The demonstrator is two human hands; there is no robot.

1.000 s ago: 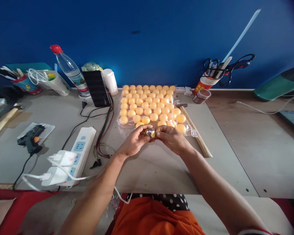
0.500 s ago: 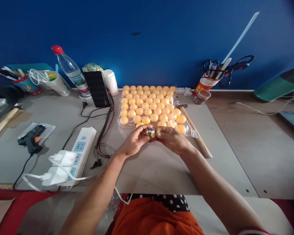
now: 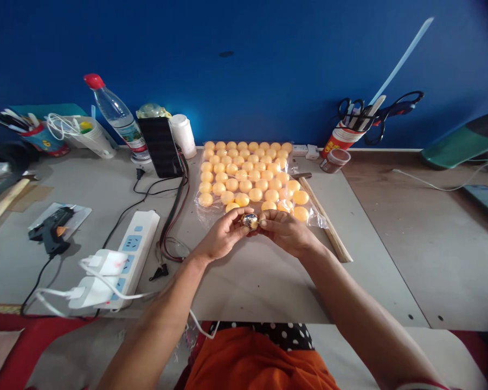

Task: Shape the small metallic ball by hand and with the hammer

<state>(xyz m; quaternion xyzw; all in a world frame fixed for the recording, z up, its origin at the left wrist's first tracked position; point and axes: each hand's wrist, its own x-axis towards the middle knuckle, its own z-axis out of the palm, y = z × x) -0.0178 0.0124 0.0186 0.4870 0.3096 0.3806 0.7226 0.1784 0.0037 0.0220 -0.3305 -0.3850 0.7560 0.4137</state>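
Observation:
Between my two hands is a small, shiny, rounded metal piece [image 3: 250, 220], gold and silver in its reflections; its exact kind I cannot make out. My left hand [image 3: 224, 234] is closed on its left side, thumb below and index finger above. The fingers of my right hand [image 3: 287, 232] pinch together at its right edge, and whether they grip the piece itself or some tiny part on it is hidden. Just beyond my fingertips lies a clear plastic bag of orange balls [image 3: 244, 176], several rows deep. A wooden-handled hammer [image 3: 325, 219] rests beside the bag, right of my right hand.
On the left are a white power strip [image 3: 137, 254] with plugs, a black glue gun [image 3: 52, 230] and loose cables. A phone [image 3: 159, 146], a bottle [image 3: 120, 119] and a white container [image 3: 183, 135] stand by the blue wall. A cup of tools [image 3: 344, 135] stands back right.
Almost nothing differs. Both hands stay in the same place around the shiny metal piece, and the view has shifted only very slightly.

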